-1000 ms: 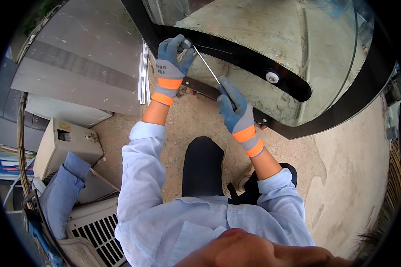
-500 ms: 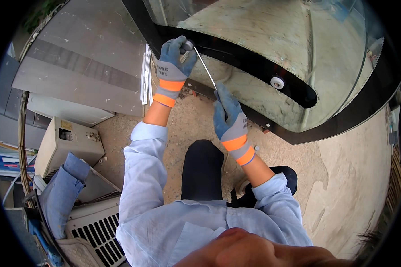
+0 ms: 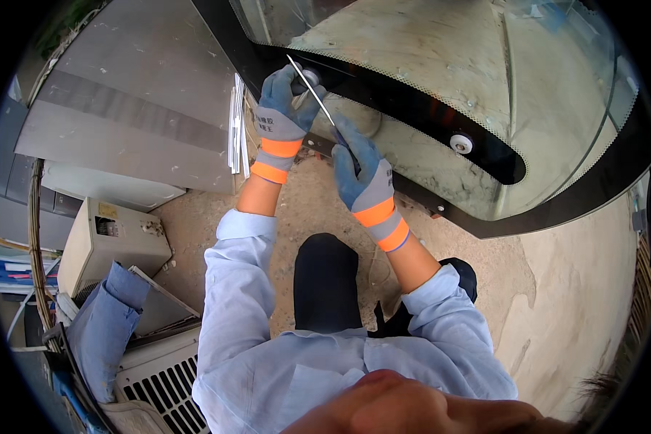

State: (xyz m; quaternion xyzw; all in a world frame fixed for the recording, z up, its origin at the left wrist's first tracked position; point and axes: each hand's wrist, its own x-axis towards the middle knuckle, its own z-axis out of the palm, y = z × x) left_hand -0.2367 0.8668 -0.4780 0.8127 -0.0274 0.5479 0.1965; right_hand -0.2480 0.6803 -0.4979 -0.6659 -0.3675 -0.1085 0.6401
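Observation:
In my right hand (image 3: 362,165), gloved in blue and grey, is a long thin screwdriver (image 3: 321,103). Its handle is mostly hidden in my fingers, and the shaft slants up and left across a round grey metal fitting (image 3: 312,75). My left hand (image 3: 278,101), in a matching glove, has its thumb and fingers curled around that fitting. The fitting sits at the left end of a black band on a large curved glass panel (image 3: 419,54). A white round fitting (image 3: 461,143) is mounted near the band's right end.
A grey flat panel (image 3: 130,94) with white strips (image 3: 236,123) at its edge stands left. Below it are a beige box-like unit (image 3: 108,242), a rolled blue cloth (image 3: 108,329) and a slotted white grille (image 3: 159,387). My knee (image 3: 327,282) is over the concrete floor.
The screwdriver's tip has swung up and left, past the grey fitting. My right hand has shifted slightly up and left, while my left hand stays at the fitting.

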